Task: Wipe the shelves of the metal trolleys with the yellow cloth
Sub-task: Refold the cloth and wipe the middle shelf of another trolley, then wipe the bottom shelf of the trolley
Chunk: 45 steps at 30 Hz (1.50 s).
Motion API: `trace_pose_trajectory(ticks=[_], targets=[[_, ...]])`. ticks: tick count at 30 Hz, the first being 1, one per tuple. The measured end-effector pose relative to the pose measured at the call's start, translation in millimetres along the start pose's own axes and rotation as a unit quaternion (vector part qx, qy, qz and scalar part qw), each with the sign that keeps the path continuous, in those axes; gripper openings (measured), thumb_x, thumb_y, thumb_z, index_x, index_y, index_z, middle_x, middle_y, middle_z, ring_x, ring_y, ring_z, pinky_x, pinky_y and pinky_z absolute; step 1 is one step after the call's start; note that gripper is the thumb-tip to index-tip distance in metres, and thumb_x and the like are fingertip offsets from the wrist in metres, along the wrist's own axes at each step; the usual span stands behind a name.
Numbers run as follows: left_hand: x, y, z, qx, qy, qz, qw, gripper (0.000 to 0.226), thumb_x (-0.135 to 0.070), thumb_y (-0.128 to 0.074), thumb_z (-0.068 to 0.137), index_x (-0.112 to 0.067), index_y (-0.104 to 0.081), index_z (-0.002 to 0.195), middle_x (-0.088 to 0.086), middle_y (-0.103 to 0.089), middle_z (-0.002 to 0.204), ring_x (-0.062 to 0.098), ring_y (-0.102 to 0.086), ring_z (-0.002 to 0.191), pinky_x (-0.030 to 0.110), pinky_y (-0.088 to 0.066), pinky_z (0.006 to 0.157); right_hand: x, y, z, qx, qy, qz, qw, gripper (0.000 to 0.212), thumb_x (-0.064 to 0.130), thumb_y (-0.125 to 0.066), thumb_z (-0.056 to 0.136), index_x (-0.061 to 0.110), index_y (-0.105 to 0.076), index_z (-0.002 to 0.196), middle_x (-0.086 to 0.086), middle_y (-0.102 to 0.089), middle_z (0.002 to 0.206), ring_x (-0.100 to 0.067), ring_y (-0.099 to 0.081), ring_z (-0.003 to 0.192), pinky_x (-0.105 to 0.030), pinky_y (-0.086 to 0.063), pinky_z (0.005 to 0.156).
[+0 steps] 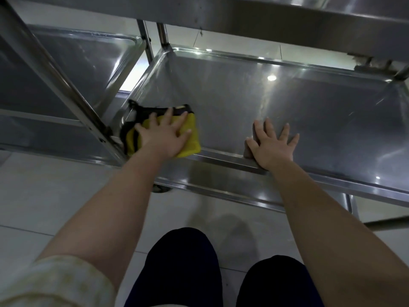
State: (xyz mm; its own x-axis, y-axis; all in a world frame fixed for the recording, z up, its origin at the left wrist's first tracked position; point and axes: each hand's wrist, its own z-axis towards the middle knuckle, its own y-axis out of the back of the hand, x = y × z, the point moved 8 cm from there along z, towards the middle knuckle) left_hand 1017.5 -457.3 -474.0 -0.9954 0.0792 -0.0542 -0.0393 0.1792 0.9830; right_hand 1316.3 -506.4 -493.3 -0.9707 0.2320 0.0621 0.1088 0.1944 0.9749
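A yellow cloth (192, 138) with a dark edge lies in the near left corner of a steel trolley shelf (287, 103). My left hand (164, 135) presses flat on the cloth with its fingers spread. My right hand (271, 147) rests flat on the same shelf at its front rim (223, 159), fingers apart, holding nothing. A lower shelf (221, 185) of this trolley shows beneath the front rim.
A second steel trolley (73, 63) stands close on the left, its slanted post (66, 85) next to the cloth. An upper shelf (287, 16) overhangs the top of the view. My knees in dark trousers (183, 273) are above a pale tiled floor (55, 196).
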Motion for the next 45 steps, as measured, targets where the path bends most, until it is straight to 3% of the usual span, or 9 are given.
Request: trace_pose_trajectory(ticks=[3, 7, 10, 13, 18, 25, 32, 41, 45], targets=[[-95.4, -10.1, -14.2, 0.002, -0.094, -0.004, 0.996, 0.063, -0.075, -0.013, 0.088, -0.057, 0.003, 0.147, -0.012, 0.007, 0.163, 0.039, 0.001, 0.148, 0.076, -0.002, 0.102, -7.7, 5.4, 0.9, -0.019, -0.004, 0.140, 0.990, 0.056, 0.058, -0.020, 0.097, 0.046, -0.012, 0.151, 0.012, -0.002, 0.163, -0.031, 0.013, 0.148, -0.058, 0.018, 0.112], [-193.4, -28.1, -40.0, 0.040, -0.177, 0.013, 0.983, 0.065, -0.074, -0.010, 0.089, -0.053, 0.002, 0.149, -0.010, 0.012, 0.163, 0.040, 0.010, 0.147, 0.077, 0.011, 0.100, -26.2, 23.7, -11.0, -0.109, -0.026, 0.435, 0.894, 0.035, 0.040, -0.039, 0.100, 0.045, -0.052, 0.133, 0.006, -0.045, 0.149, -0.009, -0.019, 0.146, -0.038, 0.018, 0.117], [-195.6, -18.3, -45.2, 0.020, -0.210, -0.059, 0.976, 0.062, -0.066, -0.021, 0.095, -0.044, -0.011, 0.152, -0.004, 0.008, 0.164, 0.034, 0.012, 0.148, 0.071, 0.012, 0.107, -28.1, 33.4, -22.9, -0.154, 0.001, 0.491, 0.857, 0.031, 0.029, -0.055, 0.095, 0.035, -0.061, 0.125, 0.003, -0.055, 0.137, -0.015, -0.040, 0.135, -0.045, -0.009, 0.122], [-162.8, 4.4, -62.9, -0.065, -0.287, -0.187, 0.937, 0.063, -0.056, -0.047, 0.095, -0.026, -0.035, 0.150, 0.005, -0.017, 0.162, 0.028, -0.008, 0.150, 0.057, -0.003, 0.118, -21.3, 54.0, -52.9, -0.259, 0.107, 0.413, 0.867, 0.030, 0.029, -0.064, 0.087, 0.023, -0.067, 0.116, 0.001, -0.059, 0.130, -0.013, -0.045, 0.124, -0.034, -0.032, 0.110], [-109.4, -13.5, -88.3, -0.109, -0.384, -0.040, 0.916, 0.081, -0.050, -0.068, 0.085, -0.020, -0.033, 0.151, 0.003, -0.027, 0.158, 0.023, -0.020, 0.148, 0.040, -0.005, 0.122, 19.6, 24.9, -98.7, -0.213, 0.298, 0.139, 0.920, 0.066, 0.058, -0.075, 0.071, 0.016, -0.066, 0.121, -0.006, -0.061, 0.128, -0.029, -0.052, 0.121, -0.048, -0.034, 0.111], [-121.2, 10.5, -83.1, -0.105, -0.361, -0.081, 0.923, 0.050, -0.022, -0.058, 0.097, -0.018, -0.045, 0.144, 0.006, -0.048, 0.147, 0.025, -0.043, 0.137, 0.037, -0.028, 0.113, 18.1, 40.5, -101.3, -0.208, 0.277, 0.147, 0.926, 0.040, 0.002, -0.073, 0.079, 0.008, -0.069, 0.118, -0.013, -0.068, 0.119, -0.038, -0.061, 0.110, -0.049, -0.043, 0.100], [-148.4, 93.6, -128.1, -0.230, -0.412, -0.179, 0.863, 0.034, -0.022, -0.061, 0.082, -0.008, -0.066, 0.112, 0.011, -0.068, 0.099, 0.027, -0.059, 0.089, 0.035, -0.041, 0.074, -17.1, 125.4, -147.1, -0.260, 0.247, 0.211, 0.909, 0.036, 0.005, -0.056, 0.076, 0.005, -0.070, 0.109, -0.013, -0.070, 0.103, -0.037, -0.062, 0.096, -0.042, -0.051, 0.081], [-243.9, -17.5, -162.5, -0.063, -0.512, -0.150, 0.844, 0.039, -0.016, -0.073, 0.081, -0.013, -0.068, 0.120, 0.004, -0.070, 0.109, 0.027, -0.065, 0.102, 0.041, -0.042, 0.085, -127.1, 9.0, -189.0, -0.144, 0.117, 0.224, 0.957, 0.040, -0.004, -0.066, 0.078, 0.009, -0.068, 0.117, -0.012, -0.069, 0.107, -0.033, -0.063, 0.098, -0.029, -0.042, 0.080], [-279.6, -109.3, -162.1, 0.022, -0.507, -0.096, 0.856, 0.036, -0.026, -0.060, 0.092, -0.025, -0.062, 0.128, -0.003, -0.066, 0.119, 0.021, -0.060, 0.110, 0.032, -0.032, 0.090, -168.2, -77.6, -195.5, -0.085, 0.061, 0.218, 0.970, 0.038, 0.001, -0.062, 0.081, 0.012, -0.068, 0.117, -0.010, -0.069, 0.110, -0.034, -0.061, 0.102, -0.040, -0.049, 0.082]])
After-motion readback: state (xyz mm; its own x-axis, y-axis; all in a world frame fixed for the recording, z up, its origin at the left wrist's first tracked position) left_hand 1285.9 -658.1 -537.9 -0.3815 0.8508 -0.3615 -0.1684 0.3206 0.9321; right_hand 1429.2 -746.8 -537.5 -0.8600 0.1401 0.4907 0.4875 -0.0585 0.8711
